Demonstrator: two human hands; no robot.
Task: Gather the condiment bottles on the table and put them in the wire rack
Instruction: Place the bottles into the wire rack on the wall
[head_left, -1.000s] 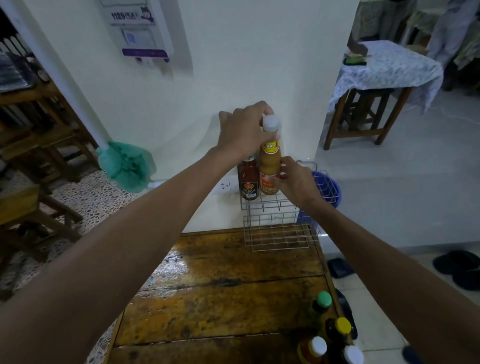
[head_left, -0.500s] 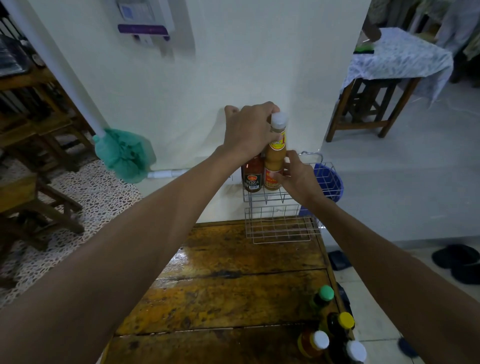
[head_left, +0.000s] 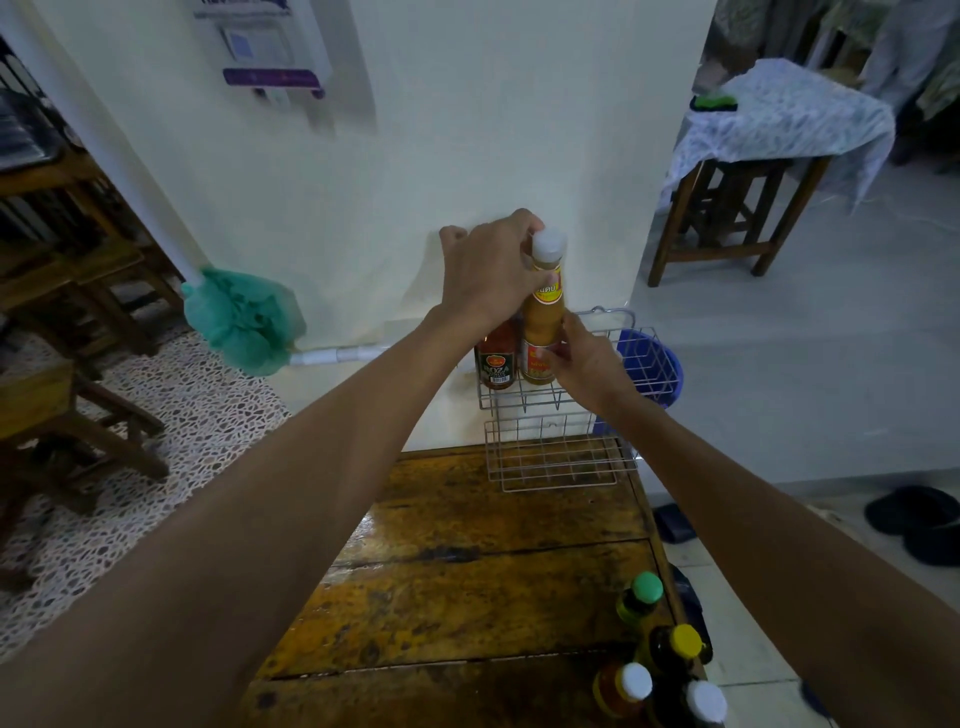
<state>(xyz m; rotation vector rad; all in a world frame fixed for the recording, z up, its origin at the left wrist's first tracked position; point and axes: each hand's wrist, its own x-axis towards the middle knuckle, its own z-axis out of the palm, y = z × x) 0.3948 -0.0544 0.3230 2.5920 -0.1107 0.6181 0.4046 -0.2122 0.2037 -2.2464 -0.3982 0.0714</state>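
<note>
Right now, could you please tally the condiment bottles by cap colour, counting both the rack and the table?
White cap: 3
Green cap: 1
Yellow cap: 1
Cap hidden by the left hand: 1, the red bottle in the rack
Total: 6

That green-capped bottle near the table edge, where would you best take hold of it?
Grip the green-capped bottle around its neck just under the cap, coming from above. It stands upright, and the yellow-capped bottle crowds it on the near side, so the top is probably the freest part.
</note>
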